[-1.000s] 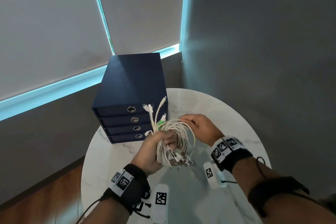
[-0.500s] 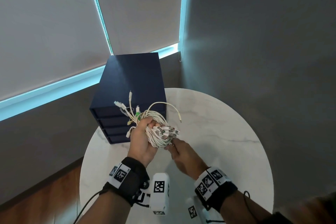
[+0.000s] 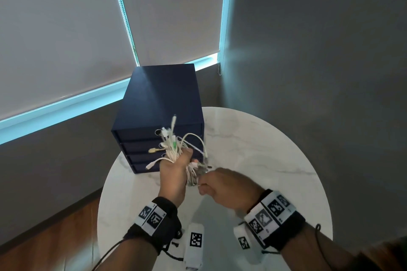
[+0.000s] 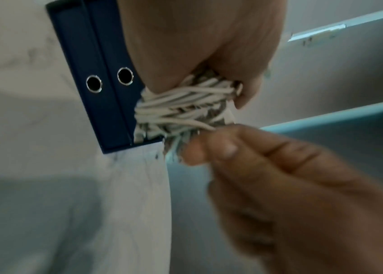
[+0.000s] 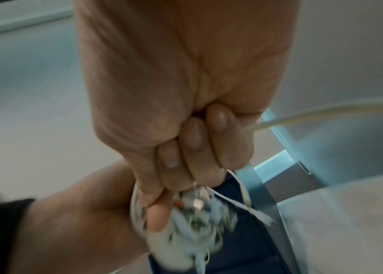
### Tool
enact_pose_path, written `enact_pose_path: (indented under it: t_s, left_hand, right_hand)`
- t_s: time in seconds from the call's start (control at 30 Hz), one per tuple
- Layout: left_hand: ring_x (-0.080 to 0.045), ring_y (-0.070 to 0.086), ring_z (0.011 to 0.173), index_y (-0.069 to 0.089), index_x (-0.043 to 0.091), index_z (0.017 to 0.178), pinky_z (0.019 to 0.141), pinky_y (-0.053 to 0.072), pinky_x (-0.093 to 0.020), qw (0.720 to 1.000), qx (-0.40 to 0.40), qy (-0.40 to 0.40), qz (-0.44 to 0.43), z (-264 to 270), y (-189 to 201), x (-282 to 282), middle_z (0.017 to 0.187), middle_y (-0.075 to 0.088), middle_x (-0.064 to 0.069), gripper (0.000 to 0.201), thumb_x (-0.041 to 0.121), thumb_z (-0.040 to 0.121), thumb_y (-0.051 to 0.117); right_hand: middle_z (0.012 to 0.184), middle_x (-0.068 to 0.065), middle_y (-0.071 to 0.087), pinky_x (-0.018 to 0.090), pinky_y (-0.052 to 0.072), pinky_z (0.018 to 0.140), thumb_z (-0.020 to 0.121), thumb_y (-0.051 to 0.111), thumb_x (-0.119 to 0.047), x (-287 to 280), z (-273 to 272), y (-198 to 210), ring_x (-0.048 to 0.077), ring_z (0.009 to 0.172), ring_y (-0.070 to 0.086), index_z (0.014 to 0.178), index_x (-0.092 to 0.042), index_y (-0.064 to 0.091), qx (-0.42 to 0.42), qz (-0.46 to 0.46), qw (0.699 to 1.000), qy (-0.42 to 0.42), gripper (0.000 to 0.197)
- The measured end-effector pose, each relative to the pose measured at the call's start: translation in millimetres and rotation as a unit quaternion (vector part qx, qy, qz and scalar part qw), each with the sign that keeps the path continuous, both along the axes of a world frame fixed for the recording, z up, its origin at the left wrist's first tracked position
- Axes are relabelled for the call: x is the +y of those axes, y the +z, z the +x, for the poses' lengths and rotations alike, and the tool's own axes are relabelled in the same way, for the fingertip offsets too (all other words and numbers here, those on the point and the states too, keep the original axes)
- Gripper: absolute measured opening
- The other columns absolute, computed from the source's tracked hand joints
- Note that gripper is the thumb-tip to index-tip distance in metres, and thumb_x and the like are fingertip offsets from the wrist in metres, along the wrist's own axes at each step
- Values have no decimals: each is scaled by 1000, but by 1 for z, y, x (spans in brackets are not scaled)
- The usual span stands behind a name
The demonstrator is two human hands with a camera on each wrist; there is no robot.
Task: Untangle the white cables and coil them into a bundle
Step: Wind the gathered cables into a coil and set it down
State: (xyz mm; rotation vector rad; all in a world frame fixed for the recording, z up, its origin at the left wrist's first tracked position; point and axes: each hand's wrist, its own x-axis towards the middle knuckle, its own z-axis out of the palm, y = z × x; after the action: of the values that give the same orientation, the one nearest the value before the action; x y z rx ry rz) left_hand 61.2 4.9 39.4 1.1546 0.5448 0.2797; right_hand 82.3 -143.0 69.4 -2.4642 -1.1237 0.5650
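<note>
A coil of white cables (image 3: 176, 149) is held up over the round marble table (image 3: 253, 149), with plug ends sticking out above and below. My left hand (image 3: 174, 171) grips the bundle (image 4: 180, 103) around its middle. My right hand (image 3: 222, 185) sits just right of and below it, its fingers (image 5: 192, 148) curled and pinching one white cable (image 5: 302, 116) that leads off from the bundle (image 5: 185, 231). The wrist views are blurred by motion.
A dark blue drawer box (image 3: 163, 116) with ring pulls stands at the table's back left, right behind the cables. Grey walls and window blinds (image 3: 66, 28) enclose the corner. Wooden floor (image 3: 55, 237) shows at lower left.
The left hand turned the bundle and raised it slightly toward the drawer box. The right hand went from the bundle's right side to beneath it, then closed on a cable beside it.
</note>
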Motion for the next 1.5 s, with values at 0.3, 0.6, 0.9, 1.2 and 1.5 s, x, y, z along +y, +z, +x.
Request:
enact_pose_path:
  t_s: [0.3,0.6,0.9,1.2,1.5]
  left_hand:
    - [-21,59,56,63,-3,83,54,48,-27,989,-40,-121,81,-9,14,-6,63,62,-9,28,21,98,63]
    - [-29,65,66,63,-4,98,76,58,-45,959,-40,-265,-96,-13,12,-12,71,59,-14,53,44,81,77]
    - [-30,59,67,47,8,79,87,50,-48,934,-72,-292,-194,-11,14,-12,55,44,-9,24,17,75,68]
    - [-25,65,67,43,12,77,73,48,-38,945,-55,-259,-193,-8,23,-13,52,50,-6,17,22,81,56]
    - [-23,65,69,45,10,69,74,54,-38,943,-78,-249,-208,-3,11,-8,60,53,-8,19,20,83,55]
  right_hand:
    - [68,-10,62,27,49,67,91,62,-29,-4,23,64,4,63,57,79,-21,69,-9,18,999,38,16]
    - [82,-7,73,38,55,83,80,77,-30,-6,66,71,6,79,68,80,-22,75,22,148,987,-53,9]
    - [79,3,76,30,56,74,92,65,-16,-18,78,5,9,70,68,92,-6,78,153,317,906,-236,16]
    - [60,14,65,25,50,48,99,52,-16,-3,44,-4,21,45,59,80,4,69,388,436,716,-381,32]
    - [88,18,66,31,55,68,93,44,-65,-7,48,-5,24,76,65,116,13,61,514,369,739,-232,83]
